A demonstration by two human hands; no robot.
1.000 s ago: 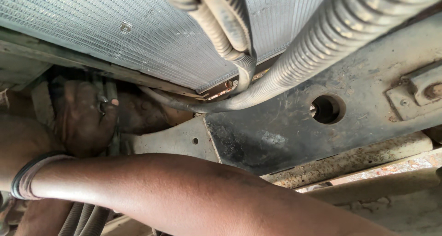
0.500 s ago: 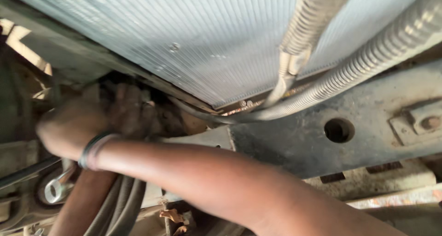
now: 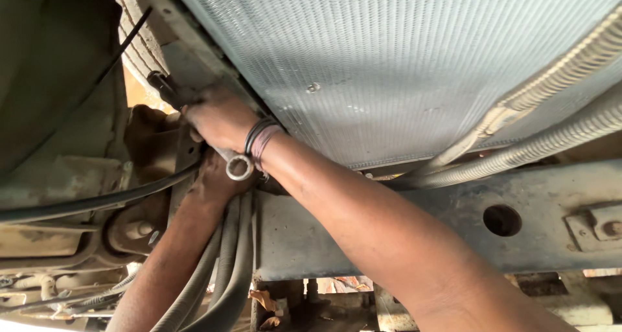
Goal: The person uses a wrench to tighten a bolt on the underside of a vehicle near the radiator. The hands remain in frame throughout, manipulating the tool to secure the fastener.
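The right hand is closing its fingers around a metal wrench, whose ring end is sticking out below the palm at about six o'clock from the fist, just beside the dark bands on the wrist. The left hand is reaching up from seven o'clock and pressing against the frame right under the wrench, but I cannot tell whether its fingers are curled or spread, since the right hand is covering them. Both hands are working at the lower left corner of the ribbed radiator, with a bundle of grey hoses hanging at six o'clock and a rusty crossmember stretching toward three o'clock.
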